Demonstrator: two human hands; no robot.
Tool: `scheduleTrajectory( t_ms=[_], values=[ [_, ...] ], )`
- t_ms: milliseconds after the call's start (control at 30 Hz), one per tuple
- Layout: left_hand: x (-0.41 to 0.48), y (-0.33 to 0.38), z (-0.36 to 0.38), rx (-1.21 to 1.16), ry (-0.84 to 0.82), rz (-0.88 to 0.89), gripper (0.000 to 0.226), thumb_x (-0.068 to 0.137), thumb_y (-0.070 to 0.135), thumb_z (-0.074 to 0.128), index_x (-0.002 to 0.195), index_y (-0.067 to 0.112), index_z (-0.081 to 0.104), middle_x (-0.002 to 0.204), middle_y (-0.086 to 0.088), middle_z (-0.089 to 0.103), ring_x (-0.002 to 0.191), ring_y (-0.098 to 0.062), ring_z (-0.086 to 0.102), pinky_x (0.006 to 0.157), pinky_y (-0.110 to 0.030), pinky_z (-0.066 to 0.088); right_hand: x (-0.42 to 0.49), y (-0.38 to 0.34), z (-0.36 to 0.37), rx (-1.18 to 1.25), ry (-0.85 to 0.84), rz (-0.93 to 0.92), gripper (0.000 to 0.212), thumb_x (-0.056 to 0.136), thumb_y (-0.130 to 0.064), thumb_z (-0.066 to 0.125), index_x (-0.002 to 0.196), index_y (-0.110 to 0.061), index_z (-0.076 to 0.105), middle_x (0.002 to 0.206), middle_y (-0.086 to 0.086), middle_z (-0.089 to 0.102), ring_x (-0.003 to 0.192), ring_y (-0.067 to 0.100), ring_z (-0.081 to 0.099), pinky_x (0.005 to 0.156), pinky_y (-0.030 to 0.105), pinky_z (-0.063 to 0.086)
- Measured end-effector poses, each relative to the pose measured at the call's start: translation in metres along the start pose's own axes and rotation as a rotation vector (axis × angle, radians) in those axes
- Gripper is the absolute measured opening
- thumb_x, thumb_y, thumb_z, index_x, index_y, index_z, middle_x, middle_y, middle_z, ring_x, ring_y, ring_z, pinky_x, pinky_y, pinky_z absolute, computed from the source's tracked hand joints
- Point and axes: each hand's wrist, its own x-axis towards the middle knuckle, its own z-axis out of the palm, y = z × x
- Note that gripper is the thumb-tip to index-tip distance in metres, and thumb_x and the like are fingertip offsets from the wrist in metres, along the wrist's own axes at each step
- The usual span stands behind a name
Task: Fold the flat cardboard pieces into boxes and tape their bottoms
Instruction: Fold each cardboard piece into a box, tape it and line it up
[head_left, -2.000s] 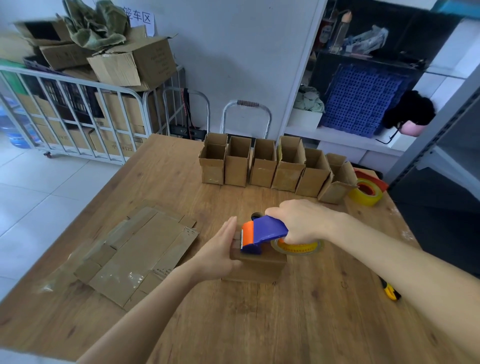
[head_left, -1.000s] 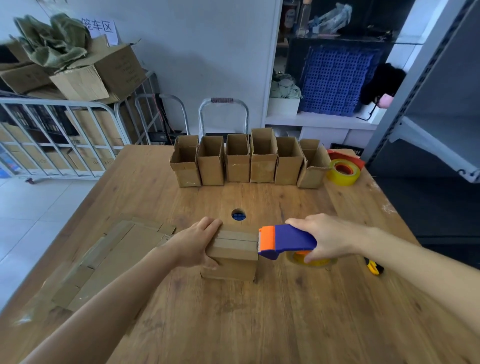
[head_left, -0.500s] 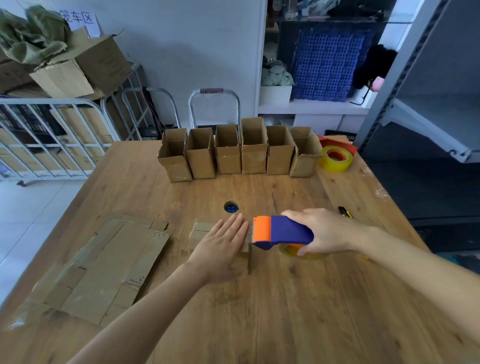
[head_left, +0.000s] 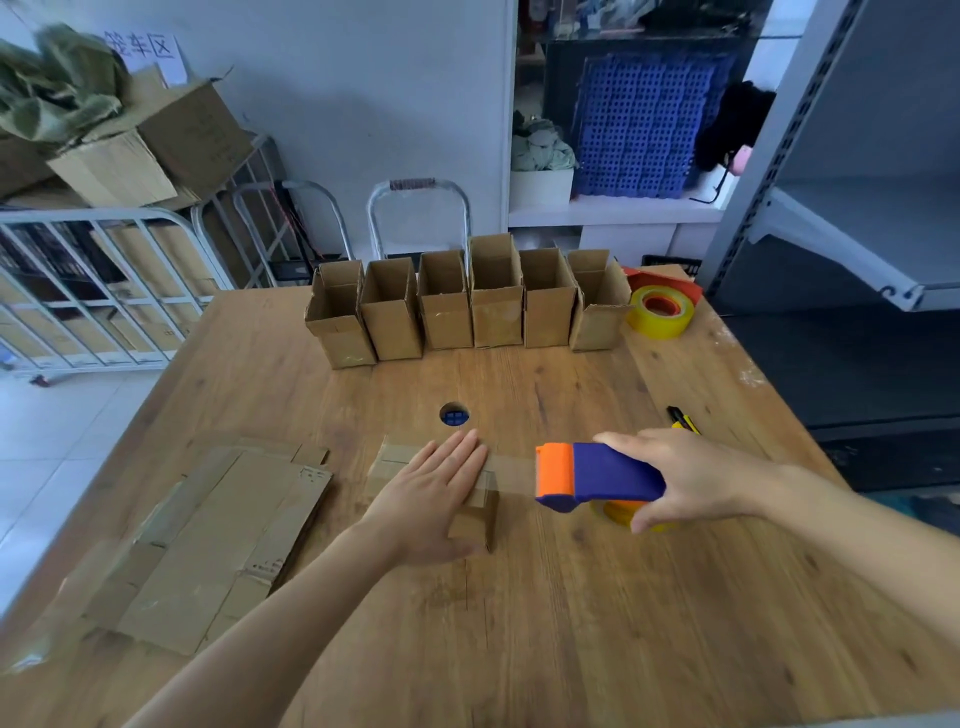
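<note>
Head view: a broad wooden table (head_left: 571, 649) fills most of the frame. On its left side lies a stack of flat brown cardboard pieces (head_left: 208, 545), spread unfolded and overlapping. Along the far edge stands a row of six upright open-topped brown cardboard boxes (head_left: 496, 317), side by side, the rightmost leaning a little. Near the middle of the table the left hand (head_left: 431, 499) lies flat, fingers straight, pressing on top of a small brown cardboard box (head_left: 475, 517) that sits on the table just right of the flat stack. The right hand (head_left: 691, 478) has fingers and thumb curled round a blue and orange plastic tape dispenser (head_left: 597, 475), held just right of that box with its orange head towards it; a strip of clear tape (head_left: 511, 467) runs from the box top to the head. A yellow tape roll (head_left: 660, 312) rests by the rightmost box. A yellow and black utility knife (head_left: 683, 420) lies beyond the right hand, and a small round hole (head_left: 454, 415) shows in the table beyond the left fingertips.
</note>
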Motion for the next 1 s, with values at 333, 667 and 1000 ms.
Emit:
scheduleTrajectory(
  t_ms=[333,667,1000],
  values=[
    [0.011,0.008,-0.005,-0.372,0.081,-0.140,0.105,0.072,0.084,-0.006,0.155,0.021,0.009,0.161,0.005,0.012,0.147,-0.010,0.003,0.117,-0.027,-0.003,0.000,-0.021,0.004,-0.211,-0.063,0.108,0.085,0.072,-0.062,0.073,0.137,-0.031,0.029,0.101,-0.003,0.051,0.092,0.016,0.054,0.079,0.031,0.049],
    [0.036,0.027,-0.001,-0.196,0.199,-0.351,0.054,0.096,0.051,0.037,0.141,0.023,0.034,0.145,-0.002,0.037,0.139,-0.023,0.027,0.118,-0.038,0.011,0.035,-0.072,0.007,-0.381,-0.150,0.170,0.061,0.073,-0.050,0.078,0.110,-0.017,0.042,0.091,0.001,0.047,0.077,0.024,0.052,0.062,0.033,0.044],
    [0.035,0.026,0.000,-0.221,0.193,-0.336,0.051,0.096,0.046,0.037,0.141,0.023,0.034,0.146,0.000,0.036,0.141,-0.022,0.022,0.119,-0.040,0.005,0.055,-0.077,0.021,-0.481,-0.319,0.211,0.043,0.074,-0.040,0.078,0.104,-0.011,0.066,0.102,0.008,0.066,0.086,0.027,0.065,0.060,0.029,0.046]
  ],
)
